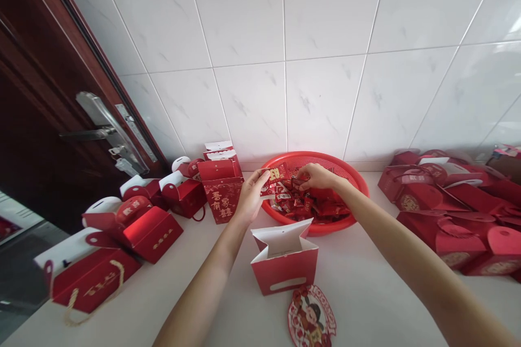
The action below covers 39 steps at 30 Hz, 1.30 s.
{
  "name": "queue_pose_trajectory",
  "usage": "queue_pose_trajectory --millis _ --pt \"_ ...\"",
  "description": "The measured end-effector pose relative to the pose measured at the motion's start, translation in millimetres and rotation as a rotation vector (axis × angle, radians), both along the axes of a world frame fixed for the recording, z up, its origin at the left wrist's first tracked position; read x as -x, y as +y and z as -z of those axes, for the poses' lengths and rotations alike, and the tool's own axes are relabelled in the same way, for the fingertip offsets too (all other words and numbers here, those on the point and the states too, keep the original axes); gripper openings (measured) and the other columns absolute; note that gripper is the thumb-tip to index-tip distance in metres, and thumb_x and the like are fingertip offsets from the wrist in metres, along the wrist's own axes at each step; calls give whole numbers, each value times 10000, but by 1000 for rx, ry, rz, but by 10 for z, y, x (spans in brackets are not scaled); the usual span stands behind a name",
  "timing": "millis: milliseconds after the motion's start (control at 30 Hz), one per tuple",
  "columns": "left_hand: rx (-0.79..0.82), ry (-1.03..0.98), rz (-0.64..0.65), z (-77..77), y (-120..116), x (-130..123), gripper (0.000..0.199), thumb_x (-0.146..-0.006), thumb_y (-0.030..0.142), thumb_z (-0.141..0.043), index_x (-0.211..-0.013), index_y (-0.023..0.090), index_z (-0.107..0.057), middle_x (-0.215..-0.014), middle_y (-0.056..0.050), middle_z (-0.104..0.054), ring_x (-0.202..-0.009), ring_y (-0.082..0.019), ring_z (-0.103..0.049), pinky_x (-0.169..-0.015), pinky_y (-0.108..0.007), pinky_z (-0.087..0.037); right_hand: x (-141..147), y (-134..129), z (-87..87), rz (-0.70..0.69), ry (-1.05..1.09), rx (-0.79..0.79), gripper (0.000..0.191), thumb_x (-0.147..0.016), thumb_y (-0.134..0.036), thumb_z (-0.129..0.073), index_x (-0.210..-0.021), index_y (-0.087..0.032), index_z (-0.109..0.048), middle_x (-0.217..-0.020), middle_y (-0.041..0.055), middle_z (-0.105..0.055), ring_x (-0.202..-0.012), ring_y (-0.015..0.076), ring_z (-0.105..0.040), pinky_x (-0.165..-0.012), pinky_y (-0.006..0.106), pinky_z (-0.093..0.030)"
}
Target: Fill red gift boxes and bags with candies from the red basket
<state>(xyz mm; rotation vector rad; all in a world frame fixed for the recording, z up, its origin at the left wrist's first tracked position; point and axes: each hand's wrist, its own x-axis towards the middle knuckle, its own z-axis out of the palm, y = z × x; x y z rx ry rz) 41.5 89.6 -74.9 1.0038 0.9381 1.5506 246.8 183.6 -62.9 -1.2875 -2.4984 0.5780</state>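
**Two Hands Working a Basket of Red Sweets**

At a white counter (354,293), a person's L hand (251,195) is pinching a red pkt (279,173) w/ gold lettering, its thumb on top & fingers closed on the near edge. To its right, the R hand (317,178) is arching over the wrapped sweets (303,211), fingers curled down & partly closed; can't tell if the tips are gripping a pc or only touching. A red plastic basket (340,226) is holding the sweets, mostly below the R hand; the L hand is hovering at its left rim.

Nearer the body than both hands, an open red box (285,276) is standing between the forearms, w/ a round printed card (311,317) lying at its front. More red boxes are lining the counter, some (163,236) left of the L hand, others (439,238) well right of the R.

For a tidy pick, the R fingertips should be taking 1 pc by its wrapper edge & lifting straight up, so nbrs aren't spilling; the L thumb should be pressing lightly, w/o creasing the pkt. Forearms should be staying wide b/c the box looks light & easily knocked.
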Motion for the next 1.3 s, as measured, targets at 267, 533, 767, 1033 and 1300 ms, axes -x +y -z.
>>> queue_pose_trajectory --millis 267,533,767,1033,1300 --pt "18 14 -9 -12 -23 -5 351 -663 463 -839 -872 214 -708 -940 -13 -679 -820 -160 -651 -577 -203 -537 -67 -9 0 5 393 156 243 -791 -407 -674 -808 -170 -626 -746 11 -661 -640 158 -618 -607 285 -475" --pt "3 15 7 6 -6 -7 355 -671 463 -830 -889 209 -714 -898 -12 -659 -831 -168 -643 -623 -235 -570 -80 16 26 -32 528 204 264 -663 -368 -784 -682 -169 -612 -691 -7 -650 -686 158 -608 -676 301 -491" --pt "2 1 16 14 11 -1 348 -677 448 -821 -896 205 -703 -902 -12 -687 -806 -163 -661 -684 -270 -589 -64 35 61 8 618 194 170 -651 -223 -784 -752 -164 -661 -781 28 -724 -764 181 -663 -730 311 -537" --pt "-11 -9 0 17 19 -9 341 -664 438 -832 -870 198 -706 -882 -11 -696 -804 -161 -667 -680 -245 -561 -40 12 61 21 667 188 136 -683 -185 -764 -816 -162 -752 -824 44 -762 -790 201 -695 -744 319 -564" --pt "-27 -13 15 28 26 0 341 -684 445 -828 -882 197 -701 -852 -4 -674 -792 -154 -664 -703 -260 -580 -23 43 64 41 829 111 116 -697 -200 -714 -797 -174 -766 -999 73 -751 -912 219 -687 -869 371 -556"
